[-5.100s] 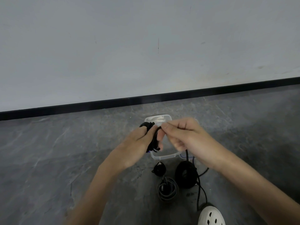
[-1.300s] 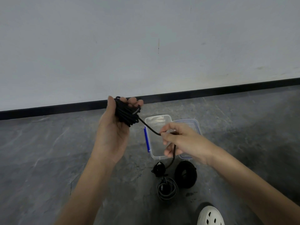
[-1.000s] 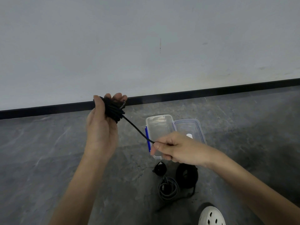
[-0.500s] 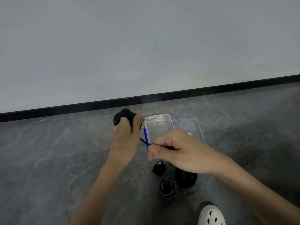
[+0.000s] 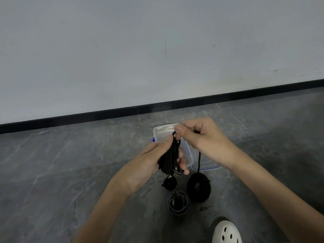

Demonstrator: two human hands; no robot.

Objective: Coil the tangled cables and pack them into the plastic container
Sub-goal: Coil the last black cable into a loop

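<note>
My left hand [image 5: 149, 158] grips a bundle of black cable [image 5: 171, 157] held upright above the floor. At the top of that bundle my right hand [image 5: 198, 137] pinches the cable's free strand, and a loose end [image 5: 199, 160] hangs down below that hand. Behind both hands a clear plastic container [image 5: 163, 133] with a blue clip lies on the floor, its lid [image 5: 206, 166] beside it on the right. Three coiled black cables lie nearer me: a small one [image 5: 169, 182], a thick one [image 5: 199, 189] and a grey-black one [image 5: 179, 204].
The floor [image 5: 70, 163] is grey stone-look tile. A white wall [image 5: 157, 50] with a black skirting strip [image 5: 122, 110] runs behind the container. A white perforated shoe [image 5: 226, 232] shows at the bottom right.
My left hand came down from near the skirting to in front of the container, still holding the bundle. My right hand rose to the bundle's top, taking up the taut strand.
</note>
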